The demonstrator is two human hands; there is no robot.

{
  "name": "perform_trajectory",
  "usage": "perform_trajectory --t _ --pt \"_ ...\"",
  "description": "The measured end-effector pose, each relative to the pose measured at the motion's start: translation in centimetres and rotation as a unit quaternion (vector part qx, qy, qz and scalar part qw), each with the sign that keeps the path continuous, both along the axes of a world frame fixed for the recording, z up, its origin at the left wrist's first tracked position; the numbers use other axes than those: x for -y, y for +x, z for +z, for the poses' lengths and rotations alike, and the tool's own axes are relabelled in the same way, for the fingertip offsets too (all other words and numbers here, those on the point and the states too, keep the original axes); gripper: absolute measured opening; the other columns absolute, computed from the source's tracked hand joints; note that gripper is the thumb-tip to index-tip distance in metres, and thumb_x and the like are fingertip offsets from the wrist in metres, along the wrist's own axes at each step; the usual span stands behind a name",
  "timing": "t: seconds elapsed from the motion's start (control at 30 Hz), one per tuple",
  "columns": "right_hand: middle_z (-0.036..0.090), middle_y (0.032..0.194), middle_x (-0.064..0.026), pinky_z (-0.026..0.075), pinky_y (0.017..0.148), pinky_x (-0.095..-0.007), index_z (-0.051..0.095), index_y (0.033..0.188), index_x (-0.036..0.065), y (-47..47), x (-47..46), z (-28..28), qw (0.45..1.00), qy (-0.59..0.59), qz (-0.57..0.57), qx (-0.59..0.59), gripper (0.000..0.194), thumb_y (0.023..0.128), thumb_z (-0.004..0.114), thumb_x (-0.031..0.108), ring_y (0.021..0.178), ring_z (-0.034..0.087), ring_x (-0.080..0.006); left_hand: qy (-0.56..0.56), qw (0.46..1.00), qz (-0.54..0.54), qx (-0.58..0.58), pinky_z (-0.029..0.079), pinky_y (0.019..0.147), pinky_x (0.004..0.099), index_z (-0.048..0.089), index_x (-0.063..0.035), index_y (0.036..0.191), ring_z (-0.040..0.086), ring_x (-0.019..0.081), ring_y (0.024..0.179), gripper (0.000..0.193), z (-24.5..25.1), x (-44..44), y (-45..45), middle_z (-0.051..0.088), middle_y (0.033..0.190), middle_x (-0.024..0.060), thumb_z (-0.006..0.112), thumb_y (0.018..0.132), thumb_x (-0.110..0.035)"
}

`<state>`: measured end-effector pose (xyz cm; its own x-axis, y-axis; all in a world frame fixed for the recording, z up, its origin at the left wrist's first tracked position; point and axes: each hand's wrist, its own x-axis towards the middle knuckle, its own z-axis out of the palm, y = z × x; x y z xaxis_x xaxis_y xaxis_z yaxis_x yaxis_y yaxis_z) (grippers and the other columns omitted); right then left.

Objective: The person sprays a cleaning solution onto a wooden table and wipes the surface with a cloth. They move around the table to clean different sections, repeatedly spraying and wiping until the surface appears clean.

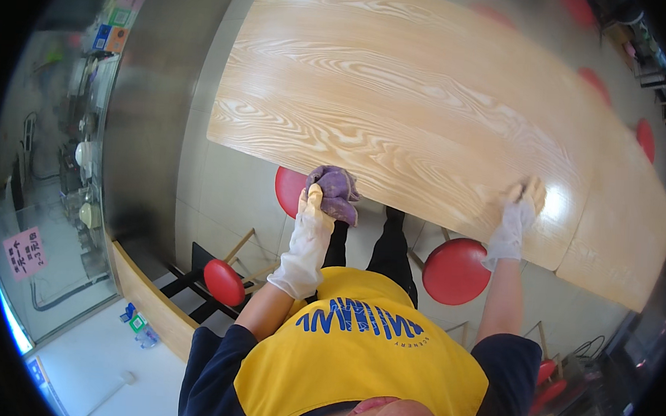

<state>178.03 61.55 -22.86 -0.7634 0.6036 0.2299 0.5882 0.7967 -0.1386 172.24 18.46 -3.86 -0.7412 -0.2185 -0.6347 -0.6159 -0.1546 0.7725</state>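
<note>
My left hand, in a whitish glove with yellowish fingers, grips a crumpled purple cloth at the near edge of a wood-grain table. Part of the cloth hangs past that edge. Farther right, my right hand, gloved alike, rests on the tabletop near a bright reflection. Its fingers are blurred, and whether something lies under them cannot be told.
Red round stools stand below the near edge, one between my arms and another at lower left. A dark metal panel and a glass partition rise at left. More red stools stand beyond the table.
</note>
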Motion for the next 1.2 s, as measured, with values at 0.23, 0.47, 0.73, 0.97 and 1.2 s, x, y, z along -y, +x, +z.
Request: perform_trajectory --t 0.23,0.47,0.73,0.97,1.2 --pt "0.048 0.160 -0.0159 0.022 0.127 -0.0556 0.055 0.151 0.014 -5.1 10.5 1.8 0.977 -0.081 0.193 0.028 0.059 0.097 0.062 0.036 0.150 0.038 -0.0399 0.173 0.979 0.085 -0.062 0.064 0.082 0.0479 0.044 -0.0054 0.144 0.072 0.0370 0.105 0.041 -5.0 -0.5 1.2 0.066 0.127 0.0199 0.054 0.111 -0.027" --pt "0.050 0.158 -0.0161 0.024 0.126 -0.0563 0.056 0.151 0.014 -4.3 21.5 3.2 0.922 -0.176 0.343 0.026 0.057 0.097 0.061 0.031 0.148 0.042 -0.0395 0.189 0.980 0.056 -0.027 0.061 0.092 0.0505 0.046 -0.0084 0.145 0.070 0.0399 0.111 0.037 -7.1 -0.4 -0.8 0.065 0.129 0.0214 0.049 0.112 -0.026" --pt "0.061 0.142 -0.0194 0.036 0.116 -0.0547 0.060 0.144 0.018 2.4 -0.5 0.6 0.998 -0.045 -0.024 -0.032 0.050 0.098 0.063 0.034 0.136 0.052 -0.0412 0.171 0.967 -0.127 -0.138 0.053 0.106 0.0497 0.049 -0.0054 0.144 0.065 0.0408 0.124 0.053 -6.3 4.4 -2.7 0.065 0.136 0.0235 0.029 0.113 -0.044" --pt "0.046 0.161 -0.0165 0.028 0.121 -0.0584 0.050 0.156 0.021 -4.4 1.4 -1.2 0.992 0.048 -0.107 0.042 0.060 0.100 0.056 0.041 0.150 0.038 -0.0386 0.026 0.974 -0.002 -0.225 0.050 0.113 0.0484 0.050 0.0042 0.146 0.062 0.0370 0.128 0.075 -6.8 14.8 -8.8 0.063 0.139 0.0222 0.042 0.108 -0.060" --pt "0.044 0.164 -0.0188 0.022 0.127 -0.0528 0.045 0.159 0.011 -24.2 31.3 2.3 0.948 0.017 0.298 0.111 0.059 0.102 0.049 0.024 0.153 0.037 -0.0383 -0.031 0.968 0.049 -0.246 0.047 0.117 0.0466 0.053 0.0034 0.143 0.059 0.0361 0.135 0.076 -6.9 20.9 -8.0 0.062 0.143 0.0213 0.037 0.108 -0.062"
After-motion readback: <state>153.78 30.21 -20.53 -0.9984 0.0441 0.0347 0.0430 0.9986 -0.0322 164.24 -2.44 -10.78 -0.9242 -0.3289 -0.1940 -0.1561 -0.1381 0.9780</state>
